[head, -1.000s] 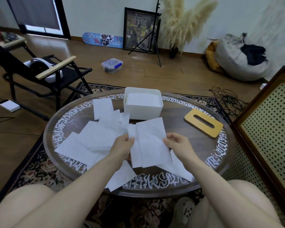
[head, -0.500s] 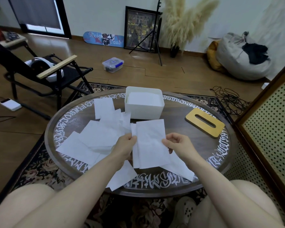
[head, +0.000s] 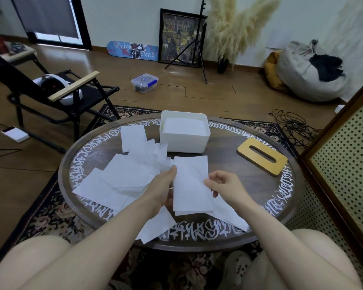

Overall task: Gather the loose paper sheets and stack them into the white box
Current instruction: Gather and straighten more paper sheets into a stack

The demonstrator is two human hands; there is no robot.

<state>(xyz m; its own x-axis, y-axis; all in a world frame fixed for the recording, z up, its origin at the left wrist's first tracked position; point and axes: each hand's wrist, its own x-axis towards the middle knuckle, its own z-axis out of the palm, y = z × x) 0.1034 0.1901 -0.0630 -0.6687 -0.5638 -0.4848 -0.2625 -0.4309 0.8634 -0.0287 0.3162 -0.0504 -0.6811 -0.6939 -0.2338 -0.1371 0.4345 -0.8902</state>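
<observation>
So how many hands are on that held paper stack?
2: the left hand grips the white paper stack at its left edge, the right hand pinches its right edge.

Bare strip of round table (head: pixel 228 164) between held sheets (head: pixel 192 185) and white box (head: pixel 184 136): open path. Box top uncovered. Left side blocked by loose sheets (head: pixel 122 176), overlapping up to the box's left wall. Wooden slotted lid (head: pixel 262 159) lies right, well apart from the box.
</observation>
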